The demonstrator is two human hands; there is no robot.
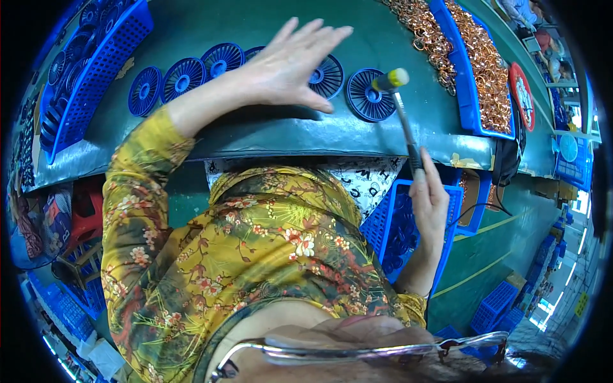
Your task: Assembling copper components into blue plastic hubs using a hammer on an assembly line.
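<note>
My right hand [431,201] is closed round the handle of a mallet [404,115]. The mallet's head, dark with a yellow face, shows over the rightmost of several blue spoked plastic wheels [367,110] lying in a row on the green table [274,131]. Whether head and wheel touch I cannot tell. Above the middle of that row my left hand [287,69] is open, its fingers spread and nothing in it. It partly hides the wheels beneath, one of them a blue wheel [329,73] at its fingertips.
A blue basket [102,80] of blue wheels stands at the left. On the right is a blue tray [456,57] of copper-coloured rings, with more rings [421,38] heaped beside it. Below the table edge, another blue basket [452,223] holds blue parts. A red round object [522,96] lies far right.
</note>
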